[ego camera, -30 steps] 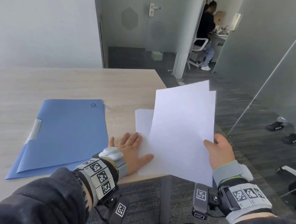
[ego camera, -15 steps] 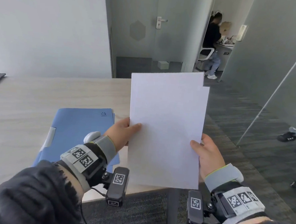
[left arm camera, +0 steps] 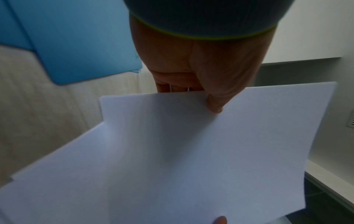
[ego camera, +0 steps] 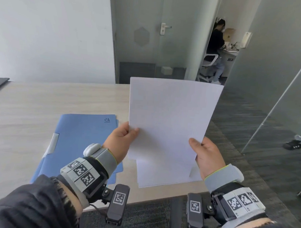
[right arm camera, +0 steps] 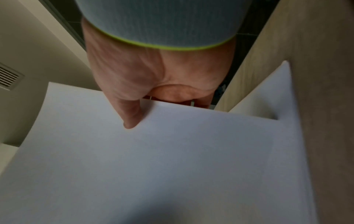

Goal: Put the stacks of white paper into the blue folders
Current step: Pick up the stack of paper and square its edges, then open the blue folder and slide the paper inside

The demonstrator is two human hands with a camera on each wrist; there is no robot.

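White paper [ego camera: 170,118], one stack, stood lifted above the bench [ego camera: 23,109], pinched at its sides by both hands, left [ego camera: 121,143] and right [ego camera: 207,157]. A second stack [ego camera: 160,176] lay beneath; two blue folders [ego camera: 81,141] overlapped beside it.

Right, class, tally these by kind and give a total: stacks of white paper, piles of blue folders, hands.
Stacks of white paper: 2, the held stack and the lying stack
Piles of blue folders: 1, the folder pile
Hands: 2, the left hand and the right hand
Total: 5
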